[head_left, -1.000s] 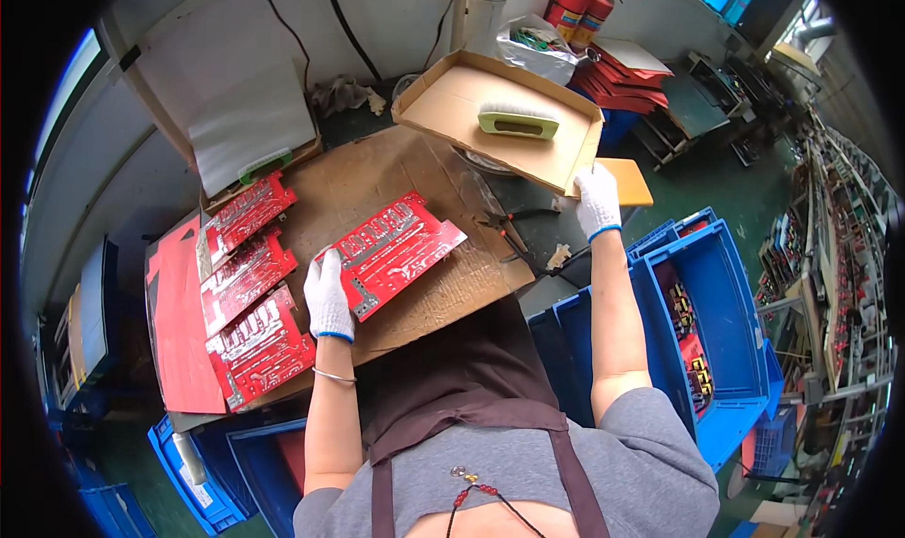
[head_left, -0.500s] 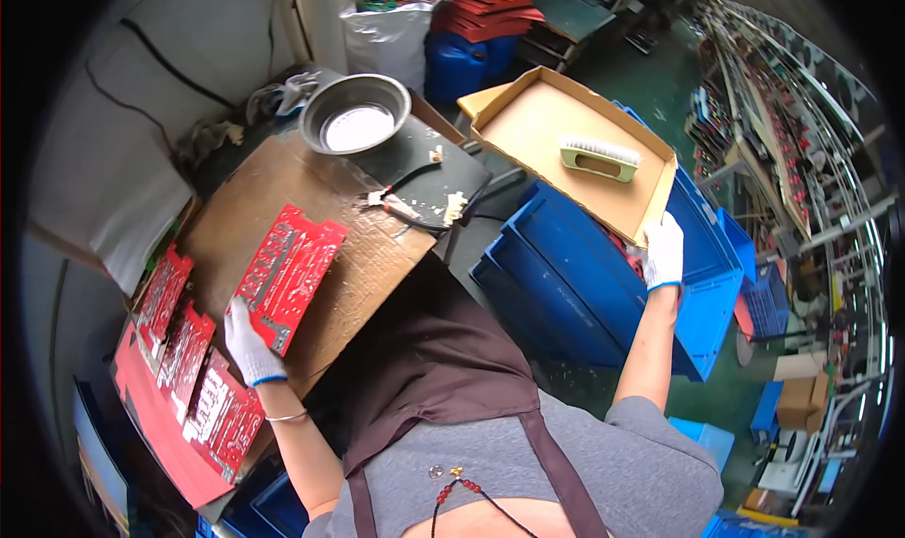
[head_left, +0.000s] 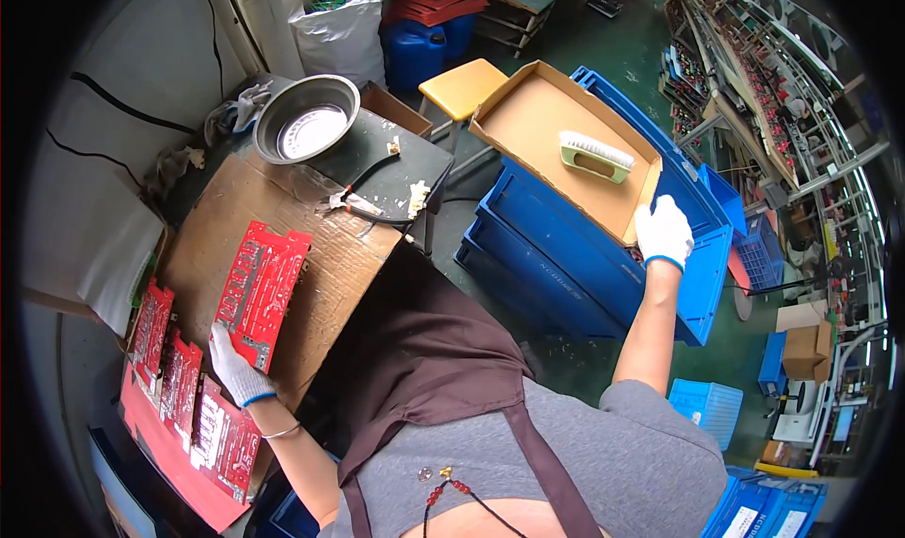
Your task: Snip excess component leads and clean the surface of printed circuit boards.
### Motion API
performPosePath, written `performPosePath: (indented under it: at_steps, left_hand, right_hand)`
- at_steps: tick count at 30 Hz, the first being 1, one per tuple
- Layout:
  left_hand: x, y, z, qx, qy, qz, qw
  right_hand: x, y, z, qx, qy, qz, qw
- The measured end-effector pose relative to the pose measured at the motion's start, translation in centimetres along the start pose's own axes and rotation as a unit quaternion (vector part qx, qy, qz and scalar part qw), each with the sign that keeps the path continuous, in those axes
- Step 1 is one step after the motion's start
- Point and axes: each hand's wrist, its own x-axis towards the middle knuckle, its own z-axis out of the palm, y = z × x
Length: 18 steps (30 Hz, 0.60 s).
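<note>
My left hand (head_left: 238, 368), in a white glove, grips the lower left edge of a red circuit board (head_left: 262, 288), held tilted above the brown cardboard sheet (head_left: 325, 298) on the bench. Left of it, several red circuit boards (head_left: 179, 383) lean in a row on a red sheet (head_left: 193, 486). My gloved right hand (head_left: 665, 232) is at the near right corner of a shallow cardboard tray (head_left: 542, 114), its fingers loosely apart. In the tray lies a brush (head_left: 596, 156) with a pale green handle, white bristles up. The tray rests on blue crates (head_left: 556, 255).
A metal bowl (head_left: 309, 119) stands at the bench's back. Near it lies a black-handled tool like pliers (head_left: 372, 175) among white scraps. Behind are a yellow stool (head_left: 462, 88), a white sack (head_left: 337, 43) and a blue drum (head_left: 415, 56). Racks of boards (head_left: 745, 95) line the right.
My right hand has shifted off the tray's corner to the right, its fingers loosening. My left hand still holds the circuit board, now a little more upright. The whole view has shifted slightly.
</note>
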Motion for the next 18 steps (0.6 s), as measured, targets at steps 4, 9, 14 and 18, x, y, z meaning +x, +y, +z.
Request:
performPosePath:
  at_steps: [4,9,14,18]
  left_hand:
    - [-0.4,0.3,0.2,-0.004,0.007,0.002,1.000]
    - [-1.0,0.8,1.2,-0.018,0.018,0.016,1.000]
    - [-1.8,0.8,1.8,-0.037,0.033,0.005,0.999]
    - [-2.2,1.5,2.0,-0.056,0.028,-0.001,0.998]
  right_hand:
    - [0.2,-2.6,-0.4,0.181,0.002,-0.249,0.951]
    - [3.0,-4.5,3.0,0.165,0.011,-0.340,0.926]
    - [3.4,-5.6,3.0,0.133,-0.029,-0.323,0.937]
    - [4.7,-5.8,4.7,0.161,0.052,-0.331,0.928]
